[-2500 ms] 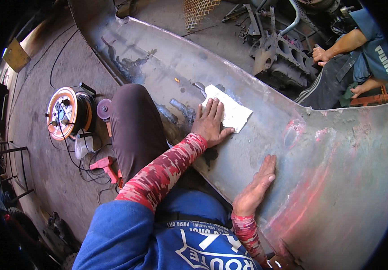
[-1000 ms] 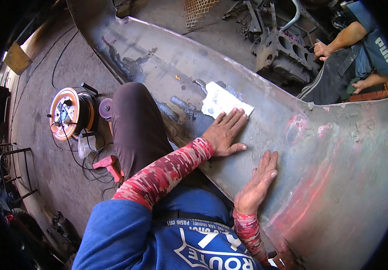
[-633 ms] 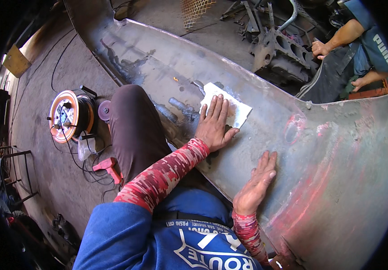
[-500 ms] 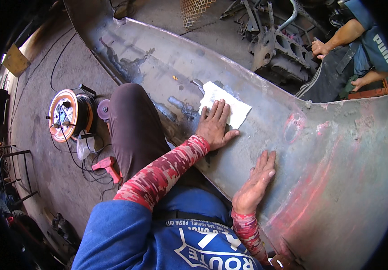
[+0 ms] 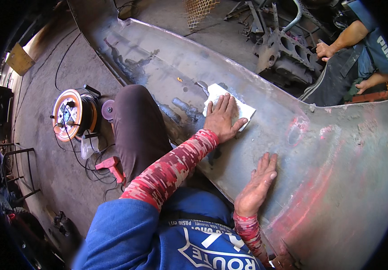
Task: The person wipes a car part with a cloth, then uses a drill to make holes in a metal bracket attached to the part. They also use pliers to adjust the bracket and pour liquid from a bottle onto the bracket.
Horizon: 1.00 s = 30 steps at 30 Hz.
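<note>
A large curved metal panel (image 5: 230,162), grey with red streaks and dark wet-looking patches, lies across my lap and ahead of me. My left hand (image 5: 221,120) presses flat, fingers stretched out, over a white sheet (image 5: 246,110) on the panel. Whether the sheet is paper or cloth I cannot tell, and its near left part is hidden under the hand. Farther right and nearer to me, my right hand (image 5: 255,189) rests on the bare metal by its edge, fingers extended and holding nothing.
On the floor at left stand an orange-and-white cable reel (image 5: 68,112), a pink-red heat-gun-shaped tool (image 5: 111,167) and loose cords. Beyond the panel sits an engine block (image 5: 286,56). Another person (image 5: 360,54) sits at the far right. A purple disc (image 5: 107,110) is beside my knee.
My left hand has shifted slightly right and away from me over the white sheet. The whole view has moved a little; my right hand stays on the panel.
</note>
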Available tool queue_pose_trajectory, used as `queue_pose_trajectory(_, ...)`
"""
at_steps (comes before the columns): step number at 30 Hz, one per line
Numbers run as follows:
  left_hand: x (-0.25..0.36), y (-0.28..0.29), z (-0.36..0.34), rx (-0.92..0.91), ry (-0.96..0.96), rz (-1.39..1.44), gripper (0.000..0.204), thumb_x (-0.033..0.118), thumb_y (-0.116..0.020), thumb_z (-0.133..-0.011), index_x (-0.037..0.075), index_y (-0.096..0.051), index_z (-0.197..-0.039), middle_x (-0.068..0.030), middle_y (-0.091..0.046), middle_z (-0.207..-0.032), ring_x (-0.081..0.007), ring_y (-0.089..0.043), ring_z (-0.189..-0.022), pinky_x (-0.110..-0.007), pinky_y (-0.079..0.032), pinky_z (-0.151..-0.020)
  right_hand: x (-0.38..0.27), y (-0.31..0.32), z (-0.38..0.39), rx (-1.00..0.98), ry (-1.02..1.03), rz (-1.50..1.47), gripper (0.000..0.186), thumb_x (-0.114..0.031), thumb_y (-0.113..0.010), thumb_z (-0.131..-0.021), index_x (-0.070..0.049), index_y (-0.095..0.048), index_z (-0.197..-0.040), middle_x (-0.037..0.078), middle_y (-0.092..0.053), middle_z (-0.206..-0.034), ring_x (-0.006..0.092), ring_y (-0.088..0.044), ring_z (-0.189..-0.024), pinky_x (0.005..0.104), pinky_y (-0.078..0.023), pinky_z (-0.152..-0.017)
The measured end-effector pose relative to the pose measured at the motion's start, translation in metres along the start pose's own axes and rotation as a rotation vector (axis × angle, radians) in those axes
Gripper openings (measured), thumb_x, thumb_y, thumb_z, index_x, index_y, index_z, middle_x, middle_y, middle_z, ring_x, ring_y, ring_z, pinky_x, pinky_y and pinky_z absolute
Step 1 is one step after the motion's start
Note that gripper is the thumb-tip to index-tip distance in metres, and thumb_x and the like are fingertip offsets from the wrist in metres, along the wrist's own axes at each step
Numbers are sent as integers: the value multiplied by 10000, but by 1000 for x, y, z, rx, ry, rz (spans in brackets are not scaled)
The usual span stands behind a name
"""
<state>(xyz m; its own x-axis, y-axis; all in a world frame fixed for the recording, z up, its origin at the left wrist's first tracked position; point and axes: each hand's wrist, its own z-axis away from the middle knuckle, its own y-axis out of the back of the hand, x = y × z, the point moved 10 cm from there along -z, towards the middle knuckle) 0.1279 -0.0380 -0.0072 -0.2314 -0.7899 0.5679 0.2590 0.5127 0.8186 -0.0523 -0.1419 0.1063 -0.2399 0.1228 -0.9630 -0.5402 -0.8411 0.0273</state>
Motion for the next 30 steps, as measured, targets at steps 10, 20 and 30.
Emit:
queue_pose_trajectory(10, -9, 9, 6, 67, 86, -5, 974, 741, -388, -958, 53, -234, -1629, -170, -199, -1704, -373, -110, -1587, -580, -108, -1260, -1, -1, -1, -23, 26, -8, 873, -677, -207, -1056, -50, -80, -1650, 246, -155, -1691, 408, -99, -1577, 584, -6, -1243)
queue_pose_trajectory(20, 1, 1, 5, 21, 42, 56, 890, 651, -415, -986, 44, -256, -1617, -187, -215, -1695, -385, -146, -1579, -565, -147, -1256, -4, -2, 1, -21, 22, -10, 879, -678, -205, -1056, -45, -66, -1649, 254, -144, -1690, 411, -94, -1577, 585, -1, -1243)
queue_pose_trajectory(30, -3, 1, 2, -12, 24, 44, 884, 613, -429, -984, 11, -250, -1606, -213, -256, -1674, -385, -171, -1574, -569, -150, -1254, 1, 1, 2, 17, 1, -16, 784, -590, -193, -1086, -64, -75, -1656, 214, -209, -1689, 395, -169, -1565, 544, -62, -1241)
